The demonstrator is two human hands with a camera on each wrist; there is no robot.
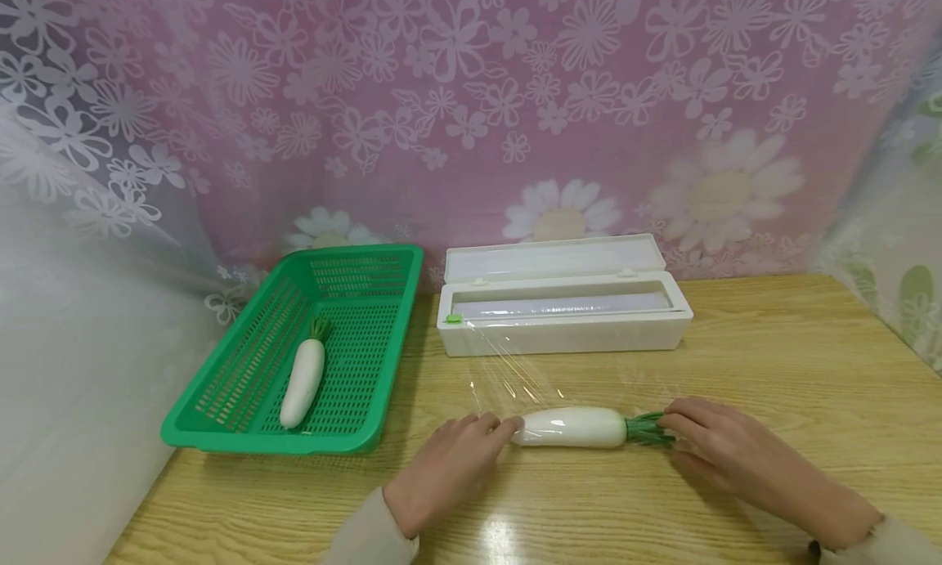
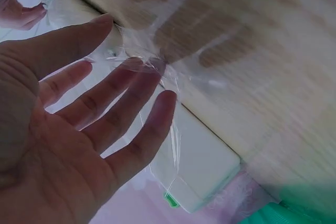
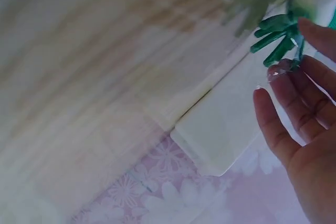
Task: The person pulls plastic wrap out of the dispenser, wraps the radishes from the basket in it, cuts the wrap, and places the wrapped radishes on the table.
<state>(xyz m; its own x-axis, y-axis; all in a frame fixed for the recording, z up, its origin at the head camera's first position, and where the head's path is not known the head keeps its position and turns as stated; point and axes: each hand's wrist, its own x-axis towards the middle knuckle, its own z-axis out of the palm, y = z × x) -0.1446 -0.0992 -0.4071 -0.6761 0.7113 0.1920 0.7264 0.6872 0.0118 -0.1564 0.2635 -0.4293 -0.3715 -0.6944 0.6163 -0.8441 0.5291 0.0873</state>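
Pink flowered cloth (image 1: 441, 123) hangs across the far side, with pale patterned sheeting at the left and right. A wooden table (image 1: 780, 352) spreads out in front of it. On the table's left stands a green basket (image 1: 272, 443) with slotted walls. Right of the basket, at the far side of the table, sits a long white box (image 1: 562, 338), its lid raised at the back and a roll (image 1: 559, 306) lying inside. Clear film (image 1: 511, 373) runs from the box toward the near side, creased and shiny at the left.

Both hands are at the near side, fingers loosely bent and spread rather than closed. The left hand (image 1: 452, 460) has its fingertips at the left tip of the large radish (image 1: 577, 428), with film bunched against them. The right hand (image 1: 724, 450) has its fingers at the leaf ends, a bit of film on one fingertip. This radish lies sideways, near side of the box, its green leaves (image 1: 648, 428) pointing right. A smaller radish (image 1: 303, 383) lies in the basket, leafy end far. Smallest is a green slider (image 1: 454, 319) at the box's left end.
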